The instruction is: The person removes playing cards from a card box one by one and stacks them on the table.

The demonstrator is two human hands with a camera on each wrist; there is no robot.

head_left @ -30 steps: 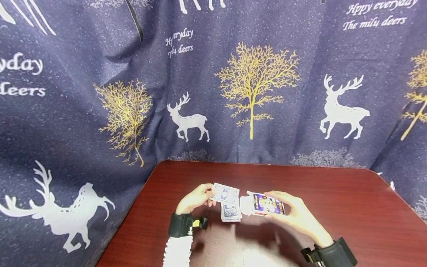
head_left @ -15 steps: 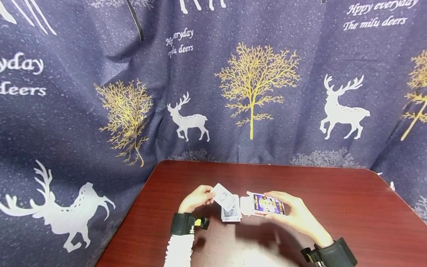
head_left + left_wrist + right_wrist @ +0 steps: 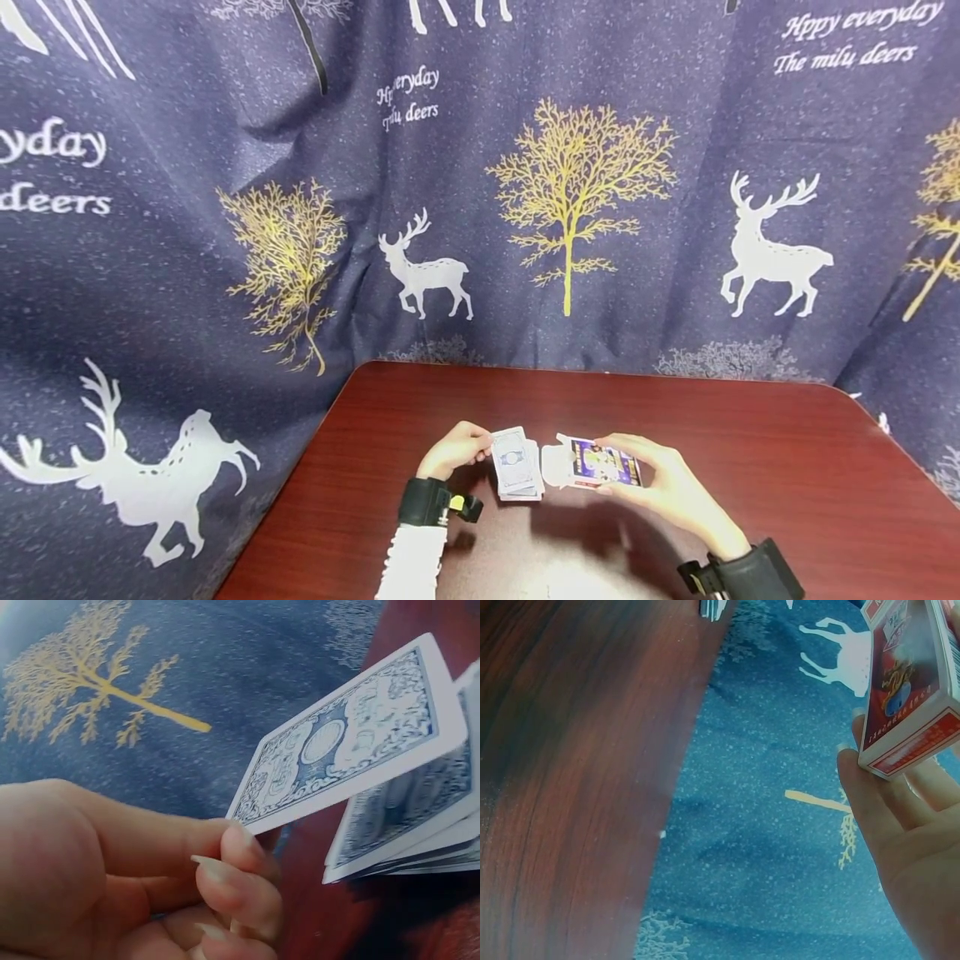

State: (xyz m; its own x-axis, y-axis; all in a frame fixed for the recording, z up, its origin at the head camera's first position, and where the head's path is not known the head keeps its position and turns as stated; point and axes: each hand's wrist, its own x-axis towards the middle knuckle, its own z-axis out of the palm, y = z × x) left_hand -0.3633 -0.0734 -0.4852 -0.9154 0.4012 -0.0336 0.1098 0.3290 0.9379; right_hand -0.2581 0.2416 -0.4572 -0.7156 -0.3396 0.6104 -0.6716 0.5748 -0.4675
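Observation:
My left hand [image 3: 453, 450] pinches a single playing card [image 3: 512, 457] by one corner between thumb and fingers. In the left wrist view this card [image 3: 326, 742] tilts, its blue-and-white patterned back showing. Just beyond and partly behind it is a loose stack of playing cards [image 3: 409, 817], also back up, with edges fanned unevenly. In the head view the card overlaps most of that stack. My right hand [image 3: 667, 483] grips a purple-and-white card box [image 3: 606, 463] by its long sides, its white flap open toward the cards. The right wrist view shows the box's red side [image 3: 904, 686].
A reddish-brown wooden table [image 3: 750, 450] lies under both hands, with a bright glare near its front. Behind it hangs a dark blue cloth [image 3: 480, 167] with deer and tree prints. Each wrist wears a black strap.
The card in my left hand has turned from lying crosswise to line up roughly with the stack. My left hand has shifted slightly right and nearer. My right hand and the box stay nearly still.

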